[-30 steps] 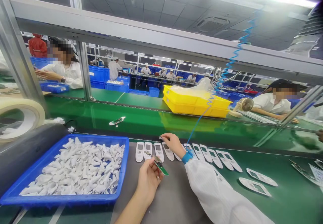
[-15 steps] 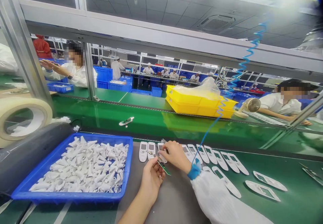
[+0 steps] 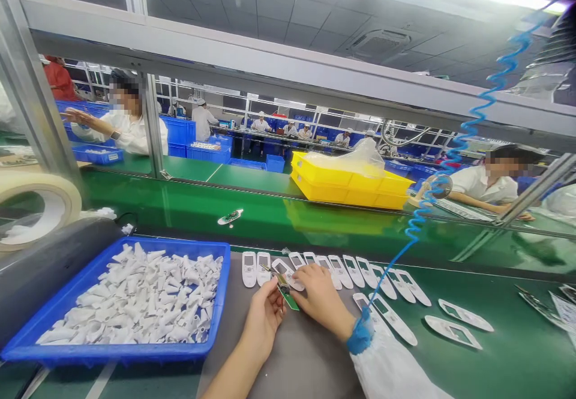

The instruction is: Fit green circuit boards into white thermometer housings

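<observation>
My left hand [image 3: 260, 321] is closed on a small circuit board [image 3: 288, 298] with a green end and a metallic, screen-like part, held tilted above the grey mat [image 3: 310, 357]. Right beside it, my right hand [image 3: 321, 297], in a blue-cuffed white sleeve, has its fingers closed on the lower end of a white plastic housing [image 3: 282, 267]. That housing sits askew, partly behind the board. A row of similar white housings [image 3: 346, 272] with rectangular windows runs along the mat's back edge and to the right.
At left stands a blue tray [image 3: 220, 303] heaped with white plastic pieces [image 3: 139, 303], near a tape roll [image 3: 67, 201]. A housing with a board [image 3: 230, 217] lies on the green conveyor. Yellow bins [image 3: 351, 189] stand beyond. A coiled blue cord [image 3: 468, 123] hangs down to my right cuff.
My right hand has come lower, its fingers now lying flatter, and the housing by it has turned askew. The board in my left hand shows more of its face. The view has shifted slightly.
</observation>
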`<state>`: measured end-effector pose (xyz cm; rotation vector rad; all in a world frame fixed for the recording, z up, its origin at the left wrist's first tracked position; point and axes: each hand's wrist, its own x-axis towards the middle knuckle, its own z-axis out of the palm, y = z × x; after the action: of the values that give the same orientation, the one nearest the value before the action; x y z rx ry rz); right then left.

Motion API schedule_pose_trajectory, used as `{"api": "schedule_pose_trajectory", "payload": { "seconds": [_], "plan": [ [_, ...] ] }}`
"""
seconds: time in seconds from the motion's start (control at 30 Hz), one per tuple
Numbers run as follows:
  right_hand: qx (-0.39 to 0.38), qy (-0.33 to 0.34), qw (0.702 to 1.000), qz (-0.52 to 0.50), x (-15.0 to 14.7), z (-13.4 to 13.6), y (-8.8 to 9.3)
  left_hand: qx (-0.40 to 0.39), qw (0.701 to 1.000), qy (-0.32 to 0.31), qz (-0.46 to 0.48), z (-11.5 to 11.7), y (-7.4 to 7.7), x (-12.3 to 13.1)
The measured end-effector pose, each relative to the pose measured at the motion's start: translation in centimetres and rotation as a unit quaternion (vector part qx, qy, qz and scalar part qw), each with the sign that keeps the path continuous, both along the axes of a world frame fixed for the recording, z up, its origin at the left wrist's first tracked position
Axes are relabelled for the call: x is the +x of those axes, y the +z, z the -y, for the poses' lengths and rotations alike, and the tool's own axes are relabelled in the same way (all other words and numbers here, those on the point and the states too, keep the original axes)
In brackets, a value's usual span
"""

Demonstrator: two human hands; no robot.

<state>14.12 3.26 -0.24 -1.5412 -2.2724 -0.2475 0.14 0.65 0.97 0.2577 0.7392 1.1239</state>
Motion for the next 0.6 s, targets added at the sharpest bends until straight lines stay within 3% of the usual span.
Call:
{"api": "schedule_pose_trajectory", "payload": {
  "seconds": [0.13, 0.23, 0.3, 0.37, 0.43, 0.47, 0.53, 0.6],
  "plan": [
    [0.059, 0.005, 0.998, -0.016, -0.2, 0.2, -1.0, 0.015, 0.999, 0.008, -0.027, 0.0, -0.3, 0.0],
    [0.018, -0.014, 0.979, -0.203, 0.1, 0.5, -0.2, 0.041, 0.998, 0.018, -0.054, -0.1, -0.4, -0.2],
    [-0.080, -0.033, 0.918, -0.387, 0.3, 1.1, 0.7, 0.066, 0.995, 0.019, -0.076, -0.1, -0.5, -0.2],
    [-0.205, -0.033, 0.814, -0.542, 0.3, 1.9, 1.3, 0.087, 0.993, 0.003, -0.085, -0.1, -0.5, -0.2],
    [-0.291, -0.024, 0.723, -0.626, 0.1, 2.6, 1.4, 0.101, 0.991, -0.033, -0.076, 0.0, -0.4, -0.2],
    [-0.311, -0.024, 0.699, -0.644, 0.0, 2.9, 1.2, 0.110, 0.990, -0.051, -0.074, 0.0, -0.3, -0.2],
    [-0.310, -0.031, 0.698, -0.644, 0.0, 3.2, 0.8, 0.127, 0.986, -0.076, -0.081, 0.1, 0.0, -0.2],
    [-0.278, -0.026, 0.744, -0.607, 0.1, 3.3, 0.7, 0.137, 0.981, -0.086, -0.104, 0.1, 0.1, -0.3]
  ]
}}
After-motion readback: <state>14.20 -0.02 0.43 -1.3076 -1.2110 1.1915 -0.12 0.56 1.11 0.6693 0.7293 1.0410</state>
